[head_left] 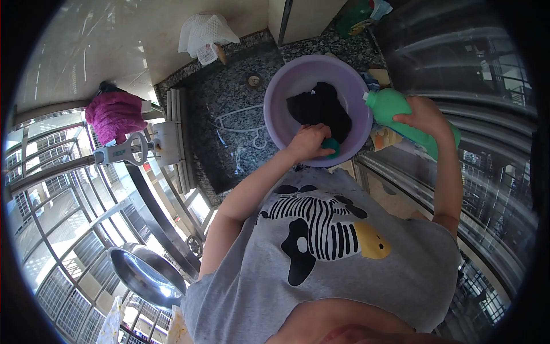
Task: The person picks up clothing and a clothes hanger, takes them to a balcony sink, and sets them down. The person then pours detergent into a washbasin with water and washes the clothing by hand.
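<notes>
A purple basin holds a bunched black garment. Over the basin's near rim, my left hand is closed around a small teal cap. My right hand, on the basin's right side, grips a green detergent bottle tilted with its mouth toward the basin. The mouth sits close to the right rim; whether liquid is coming out cannot be made out. The bottle's lower end lies partly behind my right wrist.
A granite sink with a white hanger lies left of the basin. A white mesh bag and a magenta cloth hang beyond. Another green container stands at the back. A metal pan and window bars are at left.
</notes>
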`<state>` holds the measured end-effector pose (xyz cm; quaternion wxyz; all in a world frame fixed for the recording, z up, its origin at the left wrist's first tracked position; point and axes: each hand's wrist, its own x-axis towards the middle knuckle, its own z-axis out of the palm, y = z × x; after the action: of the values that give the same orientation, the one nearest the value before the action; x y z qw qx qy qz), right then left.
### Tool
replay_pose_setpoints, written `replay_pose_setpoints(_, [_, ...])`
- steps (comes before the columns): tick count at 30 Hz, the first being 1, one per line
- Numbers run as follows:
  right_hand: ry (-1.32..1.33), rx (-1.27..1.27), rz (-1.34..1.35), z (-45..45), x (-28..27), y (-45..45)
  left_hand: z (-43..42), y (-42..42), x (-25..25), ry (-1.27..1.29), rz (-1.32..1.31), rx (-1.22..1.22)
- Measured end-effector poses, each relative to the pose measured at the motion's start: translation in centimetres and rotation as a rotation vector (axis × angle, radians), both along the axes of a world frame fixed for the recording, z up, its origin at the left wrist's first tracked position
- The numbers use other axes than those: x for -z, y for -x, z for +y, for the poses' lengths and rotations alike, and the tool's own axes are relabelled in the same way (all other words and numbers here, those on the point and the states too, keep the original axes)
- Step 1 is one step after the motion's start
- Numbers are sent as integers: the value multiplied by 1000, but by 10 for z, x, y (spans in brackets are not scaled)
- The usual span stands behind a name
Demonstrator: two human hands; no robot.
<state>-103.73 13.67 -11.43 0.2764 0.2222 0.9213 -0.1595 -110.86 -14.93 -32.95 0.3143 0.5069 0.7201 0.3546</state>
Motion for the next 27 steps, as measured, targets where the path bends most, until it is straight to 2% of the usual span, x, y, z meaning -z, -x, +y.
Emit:
replay_pose_setpoints(2, [0, -21, 38, 1, 1, -1, 0, 0, -1, 16, 0, 5])
replay_pose_setpoints(5, [-2, 17, -67, -2, -4, 6, 0, 0, 0, 23, -1, 9])
replay_pose_setpoints(17, [-61, -99, -39, 8, 6, 1, -3, 2, -2, 28, -16, 4])
replay_pose_setpoints(27, [-10, -27, -55, -2, -4, 9, -4, 1, 0, 29, -13, -4])
